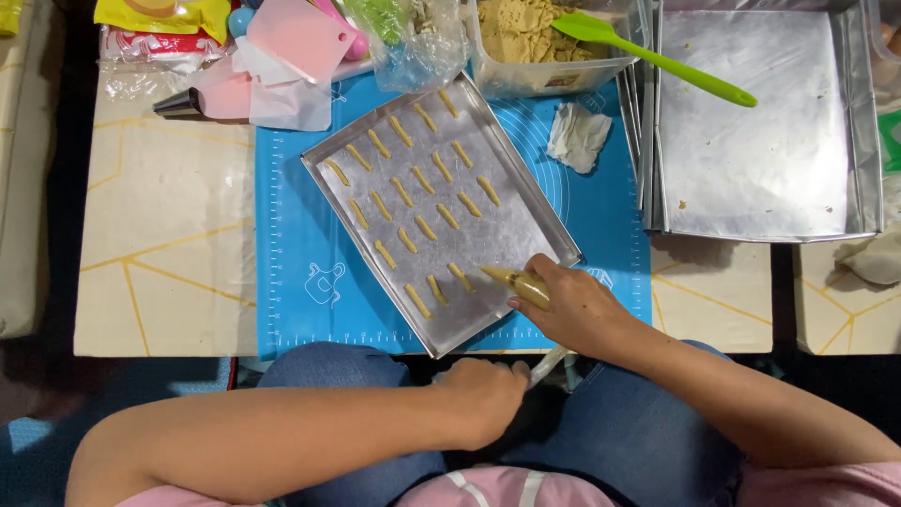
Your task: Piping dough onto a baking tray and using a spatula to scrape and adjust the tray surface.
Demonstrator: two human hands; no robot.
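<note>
Single head-worn view, looking steeply down, close over the low table (169,244), lap probably beneath

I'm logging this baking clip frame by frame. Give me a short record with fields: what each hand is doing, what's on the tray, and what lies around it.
right hand: grips piping bag near its tip, over the tray
left hand: holds the bag's tail end
tray: tilted on blue mat, rows of short dough strips
behind: tub of dough with green spatula
right: stacked empty trays
</note>
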